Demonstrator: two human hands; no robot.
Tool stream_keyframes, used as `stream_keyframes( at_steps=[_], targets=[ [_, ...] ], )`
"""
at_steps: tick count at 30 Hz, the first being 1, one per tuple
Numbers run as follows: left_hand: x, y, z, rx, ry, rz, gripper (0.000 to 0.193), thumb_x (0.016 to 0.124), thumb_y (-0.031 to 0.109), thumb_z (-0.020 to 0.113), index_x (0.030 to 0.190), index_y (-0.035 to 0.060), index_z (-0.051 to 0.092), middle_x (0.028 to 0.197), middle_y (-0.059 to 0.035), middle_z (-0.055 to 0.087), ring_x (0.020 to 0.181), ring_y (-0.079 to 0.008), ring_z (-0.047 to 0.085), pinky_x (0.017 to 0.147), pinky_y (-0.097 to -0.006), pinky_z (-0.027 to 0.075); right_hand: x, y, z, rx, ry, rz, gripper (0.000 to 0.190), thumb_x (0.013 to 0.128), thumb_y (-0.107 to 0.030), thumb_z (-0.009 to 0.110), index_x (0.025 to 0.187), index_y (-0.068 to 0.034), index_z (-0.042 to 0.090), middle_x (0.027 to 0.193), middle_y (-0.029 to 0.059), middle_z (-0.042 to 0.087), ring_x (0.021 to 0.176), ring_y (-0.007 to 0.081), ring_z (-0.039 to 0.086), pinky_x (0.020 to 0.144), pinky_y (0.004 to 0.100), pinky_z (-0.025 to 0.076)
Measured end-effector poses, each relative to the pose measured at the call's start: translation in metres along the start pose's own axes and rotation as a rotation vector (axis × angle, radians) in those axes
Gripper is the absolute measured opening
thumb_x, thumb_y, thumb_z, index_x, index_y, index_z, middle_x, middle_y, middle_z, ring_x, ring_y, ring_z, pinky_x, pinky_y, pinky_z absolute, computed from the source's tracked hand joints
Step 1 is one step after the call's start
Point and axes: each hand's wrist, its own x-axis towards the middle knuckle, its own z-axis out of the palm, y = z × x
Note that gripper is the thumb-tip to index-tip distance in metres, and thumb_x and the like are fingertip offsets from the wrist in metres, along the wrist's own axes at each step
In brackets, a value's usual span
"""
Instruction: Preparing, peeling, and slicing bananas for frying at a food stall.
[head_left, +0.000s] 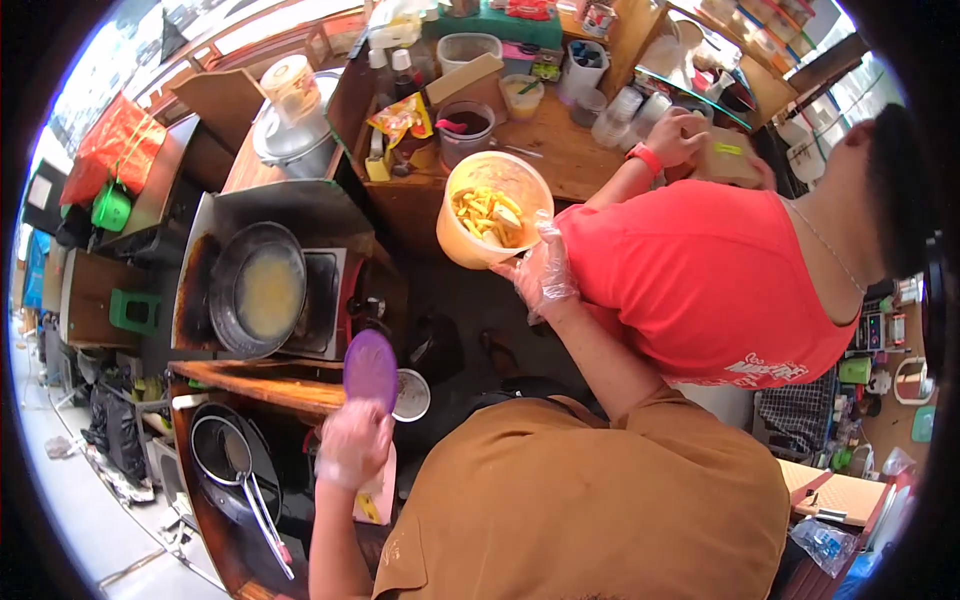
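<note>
My left hand (352, 446), in a clear plastic glove, grips a flat purple disc (372, 367) that looks like a lid. The disc is tilted up, above the edge of a wooden shelf (262, 382). Out in front, my right hand (544, 270), gloved too, holds a translucent plastic tub (463, 241) by its near right side. The tub leans toward me, its mouth uncovered. Inside it are yellow potato fries (480, 210) and a few larger pale pieces. My right fingers partly hide behind the tub wall.
A black frying pan (225, 330) with oil sits on a gas stove (322, 300) at left. Below it lies a wire strainer (251, 487). A person in a red top (697, 277) stands close at right. Sauce containers (465, 146) crowd the wooden counter (562, 172).
</note>
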Motion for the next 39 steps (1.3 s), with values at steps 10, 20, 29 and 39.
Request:
stream_keyframes(
  at_steps=[10,20,29,39],
  targets=[
    [0.33,0.067,0.135,0.267,-0.379,0.422,0.012,0.082,0.012,0.059,0.082,0.0016,0.064,0.086,-0.0217,0.068,0.084,-0.0372,0.068,0.074,-0.0453,0.054,0.01,-0.108,-0.058,0.005,0.204,-0.258,0.072,0.086,-0.052,0.058,0.142,-0.012,0.038,0.138,0.0101,0.05,0.112,0.0317,0.06,0.076,0.0454,0.059],
    [0.461,0.095,0.249,0.22,-0.162,0.451,0.018,0.083,0.019,0.064,0.09,0.0025,0.066,0.085,-0.0187,0.07,0.082,-0.0356,0.069,0.072,-0.0448,0.055,0.091,-0.147,-0.145,-0.002,0.448,-0.327,0.064,0.091,-0.047,0.056,0.142,-0.012,0.038,0.138,0.0108,0.049,0.117,0.0316,0.056,0.081,0.0436,0.057],
    [0.283,0.027,0.179,0.047,-0.461,0.228,0.029,0.088,0.028,0.061,0.102,0.0029,0.061,0.092,-0.019,0.067,0.093,-0.0374,0.064,0.08,-0.0472,0.05,0.246,-0.143,-0.194,-0.421,0.437,-0.368,0.069,0.085,-0.053,0.061,0.139,-0.015,0.042,0.141,0.0072,0.044,0.13,0.0261,0.042,0.095,0.0526,0.045],
    [0.1,0.001,0.09,-0.375,0.164,-0.179,0.021,0.09,0.02,0.063,0.103,0.0046,0.065,0.101,-0.0149,0.068,0.09,-0.0327,0.065,0.079,-0.0413,0.053,0.209,-0.036,-0.124,-0.418,0.592,-0.284,0.023,0.093,-0.032,0.054,0.094,-0.009,0.058,0.073,0.0017,0.053,0.068,0.0169,0.051,0.068,0.0305,0.046]
  ],
)
